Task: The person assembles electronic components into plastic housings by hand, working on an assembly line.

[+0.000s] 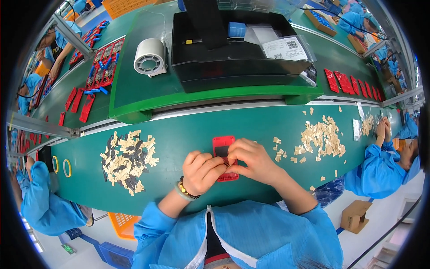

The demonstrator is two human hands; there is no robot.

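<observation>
A red plastic case part (224, 141) with a dark panel inside lies on the green table below my hands. Over its middle, my left hand (200, 174) is closed, fingers curled and thumb pressed in. My right hand (255, 160) meets it there in a pinch, thumb against fingertips. Something small and dark shows between the fingertips, too small to name. To the left sits a pile of small cream and black strips (127, 159). On the right lies a loose pile of small cream pieces (323, 138), with several strays nearer my right hand.
A green-edged shelf (215, 95) beyond my hands carries a black bin (242, 67) and a white fan-like cylinder (150, 57). Red parts (342, 81) lie on the line behind. Two tape rolls (66, 168) stand at the left. Co-workers in blue (374, 172) sit at both sides.
</observation>
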